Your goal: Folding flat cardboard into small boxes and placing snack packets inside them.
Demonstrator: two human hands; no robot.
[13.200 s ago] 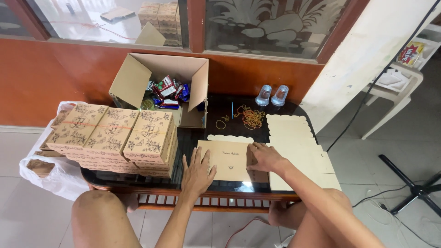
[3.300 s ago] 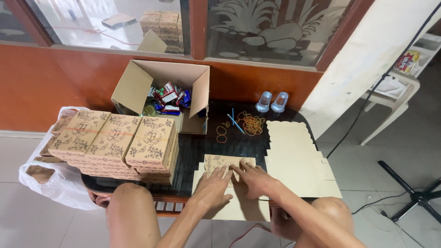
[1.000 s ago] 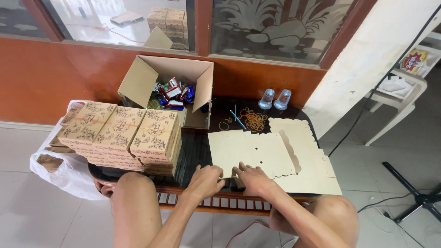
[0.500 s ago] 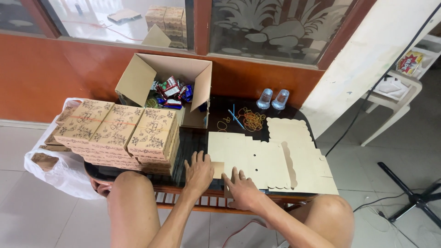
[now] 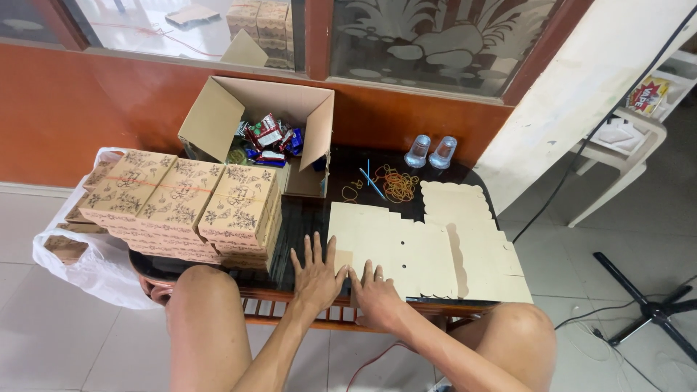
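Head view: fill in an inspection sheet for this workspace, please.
Surface: dark glossy low table, crowded.
Job's things: flat tan cardboard box blank lying unfolded; more blanks stacked beside it.
Clutter: patterned folded boxes, open carton of snack packets, rubber bands, two plastic cups, white plastic bag.
Grippers: left hand and right hand press flat on the blank's near edge.
Cables: black cable down the wall.
Surroundings: white plastic chair, tiled floor.

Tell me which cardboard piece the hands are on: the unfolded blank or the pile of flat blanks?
The unfolded box blank at the table's front edge. Left hand and right hand press its near-left corner; the pile of flat blanks lies untouched to its right.
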